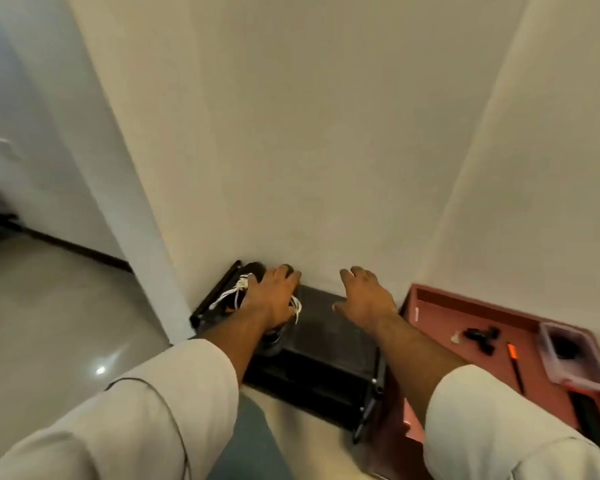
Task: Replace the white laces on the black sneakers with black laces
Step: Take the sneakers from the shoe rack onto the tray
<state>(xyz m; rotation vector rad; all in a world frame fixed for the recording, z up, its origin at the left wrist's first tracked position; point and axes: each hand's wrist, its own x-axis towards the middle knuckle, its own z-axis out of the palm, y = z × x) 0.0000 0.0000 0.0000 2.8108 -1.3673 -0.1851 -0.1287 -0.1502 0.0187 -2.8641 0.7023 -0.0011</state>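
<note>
This looks like a home entryway or hallway: plain cream walls (326, 133) meet a glossy tiled floor (49, 323) with a dark baseboard (84, 249), and a low black shoe rack (326, 344) stands against the wall beside a reddish cabinet (492, 327).

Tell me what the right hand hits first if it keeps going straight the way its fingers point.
Most likely the cream wall. The right hand hovers open over the black shoe rack, fingers aimed at the wall's base, with nothing visible between. Depth is hard to judge.
</note>
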